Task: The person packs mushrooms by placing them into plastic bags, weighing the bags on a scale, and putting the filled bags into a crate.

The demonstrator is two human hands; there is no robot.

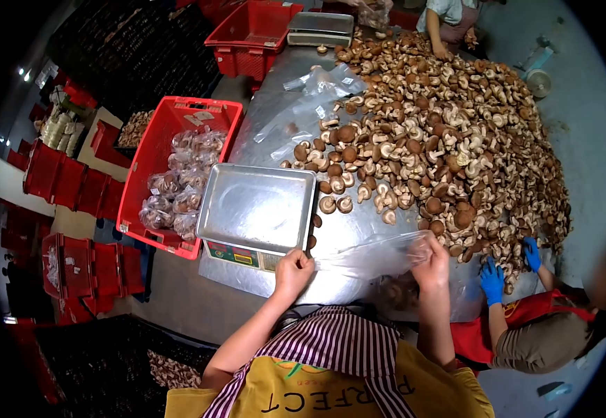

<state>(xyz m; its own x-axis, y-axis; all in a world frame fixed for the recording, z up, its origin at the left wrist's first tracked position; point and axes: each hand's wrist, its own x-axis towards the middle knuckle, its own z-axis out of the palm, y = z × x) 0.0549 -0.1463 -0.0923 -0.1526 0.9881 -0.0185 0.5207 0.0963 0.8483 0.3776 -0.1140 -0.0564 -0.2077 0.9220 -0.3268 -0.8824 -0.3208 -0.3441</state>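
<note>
A clear plastic bag (372, 256) is stretched level between my two hands above the near edge of the table. My left hand (292, 274) pinches its left end, close to the front corner of the weighing scale (257, 209). At the other end, my right hand (431, 263) grips the bag with its fingers curled into the film. Brown mushrooms (395, 292) show dimly below the bag; whether they lie in a bag of their own I cannot tell. The steel pan of the scale carries nothing.
Loose shiitake mushrooms (449, 139) cover much of the steel table (268, 132). Flat plastic bags (324, 83) lie beyond the scale. Left stands a red crate (151, 150) with several bagged portions. A co-worker's blue-gloved hands (492, 280) are at the right; another person (449, 21) works opposite.
</note>
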